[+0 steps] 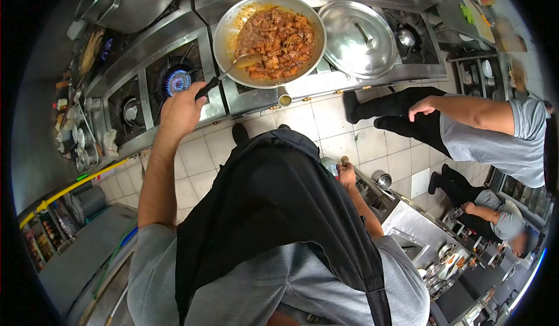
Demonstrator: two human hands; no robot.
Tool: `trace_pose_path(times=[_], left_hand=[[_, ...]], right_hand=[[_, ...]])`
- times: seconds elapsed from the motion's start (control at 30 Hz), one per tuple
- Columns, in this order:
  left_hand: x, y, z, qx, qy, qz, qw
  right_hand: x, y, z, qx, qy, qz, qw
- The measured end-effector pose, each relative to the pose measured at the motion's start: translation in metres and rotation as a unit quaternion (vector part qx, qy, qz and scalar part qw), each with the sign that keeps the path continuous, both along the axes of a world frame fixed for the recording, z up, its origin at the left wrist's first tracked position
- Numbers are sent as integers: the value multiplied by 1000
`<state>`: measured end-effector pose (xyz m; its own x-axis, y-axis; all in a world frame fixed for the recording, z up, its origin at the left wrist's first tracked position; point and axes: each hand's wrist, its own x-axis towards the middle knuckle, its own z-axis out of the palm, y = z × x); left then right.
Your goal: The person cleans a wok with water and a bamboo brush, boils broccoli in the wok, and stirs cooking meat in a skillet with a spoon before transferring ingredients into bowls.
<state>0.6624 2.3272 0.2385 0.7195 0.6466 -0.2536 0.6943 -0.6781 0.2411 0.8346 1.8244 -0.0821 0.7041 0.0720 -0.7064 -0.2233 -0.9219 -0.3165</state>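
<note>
My left hand is closed around the black handle of a large spoon. The spoon's bowl rests among brown, saucy chunks of food in a wide metal pan on the stove. Lower right, beside the black apron, my right hand is closed around a small brownish item, partly hidden by its fingers; a pale container shows next to it. A domed metal lid with a bar handle lies right of the pan.
A blue flame burns on the burner left of the pan. A large pot stands at the upper left. One person stands close on the right, another farther back. A steel counter holds dishes at the lower right.
</note>
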Motion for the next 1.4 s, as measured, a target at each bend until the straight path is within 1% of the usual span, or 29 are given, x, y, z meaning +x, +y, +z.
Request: trace_pose_path(times=[0.07,0.17,0.27,0.37,0.47,0.57,0.67,0.7,0.77,0.8,0.87,0.9,0.97,1.0,1.07,1.1,1.13,1.17,1.2,1.23,1.27,1.3,1.33,1.37,1.4], left_hand=[[6,3,10,10,31,-42,999],[13,11,-3,43,52,-92,993],[22,11,-15,93,36,-126,987],[25,9,-13,94,36,-115,988],[26,17,-15,81,78,-114,987],[35,25,-29,56,75,-106,990],[37,23,-41,103,43,-138,984],[34,22,-40,106,47,-128,985],[30,15,-34,110,55,-111,986],[28,16,-37,91,58,-108,988],[18,20,-49,53,63,-101,991],[12,24,-60,19,17,-102,994],[8,30,-74,-48,-78,-101,991],[7,34,-80,-102,-72,-90,988],[11,35,-77,-208,-60,-68,974],[13,32,-77,-233,-55,-39,970],[15,28,-76,-257,-51,-11,965],[15,25,-75,-280,-46,17,959],[14,24,-75,-323,-46,60,943],[13,23,-75,-366,-46,101,924],[12,21,-74,-407,-46,142,901],[10,17,-74,-427,-57,169,886],[7,12,-73,-445,-69,197,871],[4,6,-72,-463,-81,224,854],[2,0,-67,-457,-90,223,856]], right_hand=[[-1,-3,-2,-1,-8,5,1000],[-3,-8,-3,1,-17,-2,1000],[-5,-11,-3,3,-18,-13,1000],[-6,-16,-7,15,-15,-23,1000],[-7,-15,-5,5,-8,-22,1000],[-7,-13,-8,-7,-16,-6,1000],[-1,-5,-9,-11,-29,2,1000],[3,-2,-8,-12,-32,1,999],[11,8,-2,11,15,-55,998],[12,11,3,22,39,-85,995],[10,8,-5,47,-35,-40,997],[11,6,-10,60,-72,-17,995],[16,14,-5,69,-65,-21,995],[19,17,-2,73,-61,-23,995],[34,28,-1,135,-84,-32,987],[41,35,-1,166,-94,-37,981],[47,56,27,189,-110,-56,974],[56,77,54,196,-173,-2,965],[63,98,84,238,-202,24,950],[72,115,98,264,-212,35,940],[78,139,129,239,-235,76,939],[86,157,137,280,-276,103,914],[89,179,163,321,-333,155,873],[92,200,181,333,-348,186,856],[96,217,190,345,-376,234,828]])
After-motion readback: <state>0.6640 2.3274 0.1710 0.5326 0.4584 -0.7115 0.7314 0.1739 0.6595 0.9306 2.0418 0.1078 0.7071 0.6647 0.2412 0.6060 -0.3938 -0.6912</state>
